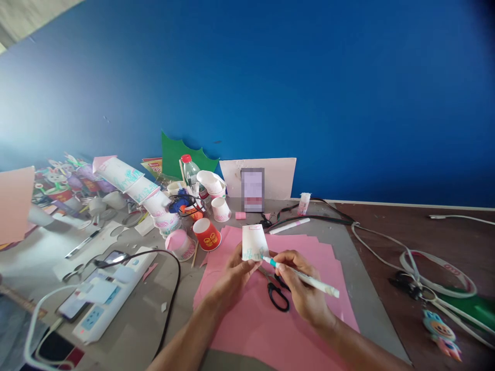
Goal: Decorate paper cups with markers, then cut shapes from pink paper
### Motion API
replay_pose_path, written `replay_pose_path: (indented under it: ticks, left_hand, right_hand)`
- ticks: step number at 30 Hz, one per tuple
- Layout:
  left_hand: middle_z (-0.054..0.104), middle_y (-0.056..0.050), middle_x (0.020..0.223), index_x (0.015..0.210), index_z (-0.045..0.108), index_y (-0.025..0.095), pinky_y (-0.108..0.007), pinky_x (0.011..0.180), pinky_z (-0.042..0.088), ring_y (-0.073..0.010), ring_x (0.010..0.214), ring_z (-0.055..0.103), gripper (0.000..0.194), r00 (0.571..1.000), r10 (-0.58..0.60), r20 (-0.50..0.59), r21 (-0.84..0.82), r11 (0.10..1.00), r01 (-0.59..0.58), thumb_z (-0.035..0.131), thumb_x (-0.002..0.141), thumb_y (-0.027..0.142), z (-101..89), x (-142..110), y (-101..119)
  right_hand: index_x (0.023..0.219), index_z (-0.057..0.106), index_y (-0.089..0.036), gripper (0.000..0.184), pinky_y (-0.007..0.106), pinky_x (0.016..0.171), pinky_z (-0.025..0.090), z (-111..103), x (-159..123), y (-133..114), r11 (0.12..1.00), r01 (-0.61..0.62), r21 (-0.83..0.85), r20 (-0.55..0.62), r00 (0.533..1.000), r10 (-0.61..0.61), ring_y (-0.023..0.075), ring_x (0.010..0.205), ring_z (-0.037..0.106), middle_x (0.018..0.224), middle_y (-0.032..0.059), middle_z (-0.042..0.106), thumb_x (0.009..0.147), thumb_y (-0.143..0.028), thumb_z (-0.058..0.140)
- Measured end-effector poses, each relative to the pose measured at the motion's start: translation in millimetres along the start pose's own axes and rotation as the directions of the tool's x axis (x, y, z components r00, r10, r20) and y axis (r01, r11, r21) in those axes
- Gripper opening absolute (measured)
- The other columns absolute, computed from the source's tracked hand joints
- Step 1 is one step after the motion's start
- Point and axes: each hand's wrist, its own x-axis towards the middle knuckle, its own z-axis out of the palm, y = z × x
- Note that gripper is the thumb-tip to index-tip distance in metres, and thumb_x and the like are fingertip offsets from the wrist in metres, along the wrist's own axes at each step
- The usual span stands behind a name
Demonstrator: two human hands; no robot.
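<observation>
My left hand [236, 273] grips a white paper cup [254, 241] turned upside down, with its rim toward me. Teal scribbles run along its lower edge and a small pink outline shows near the top. My right hand [303, 283] holds a white marker [315, 282] with a teal tip end, its point touching the cup's lower right side. Beneath both hands lie stacked pink paper sheets [240, 330]. Black-handled scissors [277, 298] rest on the sheets between my hands, their blades partly hidden.
Left of the paper are a red cup [207, 234] and a leaning stack of decorated cups [141, 188]. A phone [253, 190] stands against a pale board. A pink-and-white marker [290, 225] lies behind the sheets. A power strip [116, 293] and black cable occupy the left.
</observation>
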Motion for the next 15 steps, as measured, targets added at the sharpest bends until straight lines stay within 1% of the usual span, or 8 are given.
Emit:
replay_pose_path:
  ticks: [4, 8, 13, 15]
  left_hand:
    - [0.072, -0.008, 0.119, 0.131, 0.06, 0.023, -0.046, 0.111, 0.038, -0.0293, 0.122, 0.059, 0.047, 1.0, -0.001, 0.001, 0.001, 1.0, 0.001, 0.067, 0.085, 0.025, -0.4, 0.2, -0.4]
    - [0.073, -0.01, 0.117, 0.129, 0.061, 0.02, -0.047, 0.111, 0.038, -0.0307, 0.125, 0.057, 0.046, 1.0, -0.007, -0.005, 0.003, 1.0, 0.007, 0.068, 0.084, 0.027, -0.1, -0.5, 1.0]
    - [0.073, -0.007, 0.117, 0.124, 0.064, 0.021, -0.043, 0.109, 0.039, -0.0313, 0.128, 0.055, 0.04, 0.999, -0.042, -0.001, 0.022, 0.999, 0.042, 0.067, 0.085, 0.027, -2.3, -0.2, 0.2]
    - [0.073, -0.007, 0.117, 0.123, 0.064, 0.022, -0.043, 0.109, 0.04, -0.0314, 0.126, 0.056, 0.039, 1.0, -0.028, 0.005, 0.018, 0.999, 0.028, 0.068, 0.085, 0.028, -3.3, 0.9, -1.1]
  right_hand:
    - [0.079, 0.064, -0.023, 0.012, 0.023, 0.047, 0.04, 0.1, 0.6, -0.4, 1.0, 0.015, -0.023, -0.003, 1.0, -0.015, 0.013, 0.053, 0.046, 0.066, -0.0015, 0.058, 0.086, -0.03, 0.058]
    - [0.077, 0.065, -0.022, 0.012, 0.023, 0.048, 0.04, 0.3, 1.3, -1.0, 0.999, 0.011, -0.049, 0.002, 1.0, -0.011, 0.0131, 0.054, 0.045, 0.065, -0.0012, 0.059, 0.084, -0.029, 0.057]
    - [0.071, 0.063, -0.021, 0.011, 0.023, 0.045, 0.035, -0.7, 1.7, -2.9, 1.0, -0.017, -0.021, 0.002, 1.0, 0.017, 0.0117, 0.05, 0.042, 0.062, -0.0021, 0.056, 0.08, -0.027, 0.057]
    - [0.071, 0.062, -0.021, 0.012, 0.023, 0.044, 0.035, -0.9, 1.8, -3.2, 1.0, -0.024, -0.005, 0.004, 1.0, 0.024, 0.0117, 0.05, 0.043, 0.061, -0.0023, 0.055, 0.08, -0.027, 0.058]
